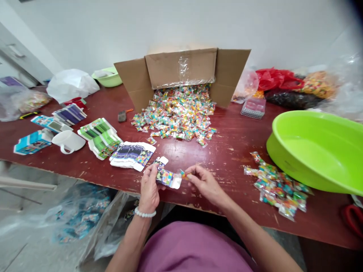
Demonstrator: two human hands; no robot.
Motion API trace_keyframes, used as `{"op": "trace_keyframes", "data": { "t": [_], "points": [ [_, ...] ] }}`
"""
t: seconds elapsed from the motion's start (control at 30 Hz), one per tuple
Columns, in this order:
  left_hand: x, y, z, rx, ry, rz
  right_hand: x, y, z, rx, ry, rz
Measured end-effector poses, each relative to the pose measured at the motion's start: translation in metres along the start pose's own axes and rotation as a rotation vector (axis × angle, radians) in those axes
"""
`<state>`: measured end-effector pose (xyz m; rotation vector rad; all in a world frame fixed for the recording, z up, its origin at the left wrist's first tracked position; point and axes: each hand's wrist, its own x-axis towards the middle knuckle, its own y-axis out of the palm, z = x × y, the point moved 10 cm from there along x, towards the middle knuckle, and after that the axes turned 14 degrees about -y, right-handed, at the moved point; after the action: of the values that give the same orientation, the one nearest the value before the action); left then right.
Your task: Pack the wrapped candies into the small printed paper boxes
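Observation:
My left hand, with a white bead bracelet at the wrist, is closed around a small printed carton whose end flap stands open toward the right. Between the thumb and fingers of my right hand is a small candy packet, right at the carton's open end. A stack of flat purple cartons lies just left of my left hand. Beyond both hands, a heap of candy packets spills out of a cardboard box lying on its side.
On the right stand a green basin and a smaller pile of packets, with red scissors at the edge. Green cartons, a white mug and blue cartons sit on the left. A plastic bag is on the floor.

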<state>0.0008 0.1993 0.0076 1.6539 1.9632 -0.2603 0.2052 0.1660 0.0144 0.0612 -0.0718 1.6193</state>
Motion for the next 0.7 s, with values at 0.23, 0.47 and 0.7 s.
{"op": "trace_keyframes", "data": {
  "t": [0.23, 0.47, 0.7],
  "points": [
    [-0.018, 0.007, 0.011, -0.125, -0.087, 0.149, -0.007, 0.009, 0.015, -0.181, -0.079, 0.08],
    [-0.025, 0.008, 0.023, -0.064, -0.176, 0.286, -0.004, -0.003, 0.011, -0.135, -0.07, -0.04],
    [-0.062, 0.056, 0.05, 0.237, -0.317, 0.752, 0.007, -0.001, 0.022, -0.11, -0.054, -0.081]
  ]
}}
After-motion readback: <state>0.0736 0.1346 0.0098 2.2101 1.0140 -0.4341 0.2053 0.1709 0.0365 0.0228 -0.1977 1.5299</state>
